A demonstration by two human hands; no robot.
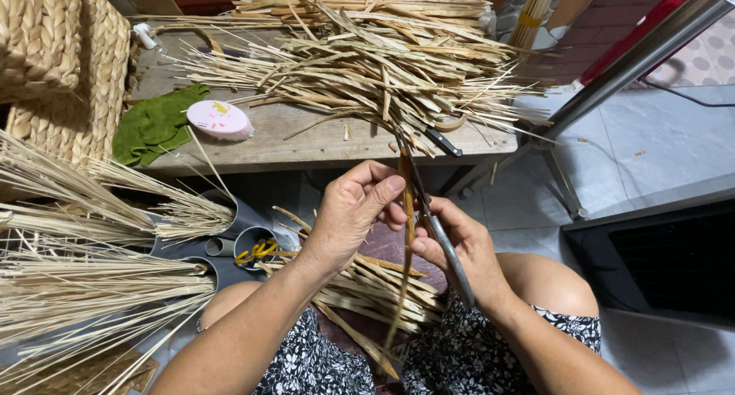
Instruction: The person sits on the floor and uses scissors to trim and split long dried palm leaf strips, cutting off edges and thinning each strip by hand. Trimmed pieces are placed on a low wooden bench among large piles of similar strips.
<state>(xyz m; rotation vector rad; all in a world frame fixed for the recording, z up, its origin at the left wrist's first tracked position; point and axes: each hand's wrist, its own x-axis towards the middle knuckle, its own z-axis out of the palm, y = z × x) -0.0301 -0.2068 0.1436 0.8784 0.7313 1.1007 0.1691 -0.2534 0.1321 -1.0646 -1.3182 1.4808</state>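
Hands, two, bare, raised together over the lap, just in front of the weathered wooden bench [321, 146]. Left hand [348, 215] pinched closed on the upper part of a thin brown bamboo strip [406, 211], thumb and fingertips pressing it. Right hand [459, 246] clamped round the handle of a long grey-bladed knife [438, 230], the blade lying along the strip and touching it. Strip runs upright between both hands, its lower end trailing down toward the lap.

Risk, as a judgement: the blade edge sits close to the left fingertips, so a slip along the hard strip could cut them; a twist of the blade could split the strip off line or snap it.

Containers: grey plastic tubes [249, 238], left of the hands and below the bench edge, holding bundles of pale thin bamboo sticks [99, 204]; one tube shows yellow rubber bands [256, 251] inside. Woven straw basket [53, 58] at the left end of the bench, contents not visible.

On the bench: large heap of split pale bamboo slivers [367, 58], crumpled green cloth [153, 123], oval pink brush [220, 119], a second black-handled knife [442, 141] at the front edge. On the lap: loose pile of cut brown strips [375, 288]
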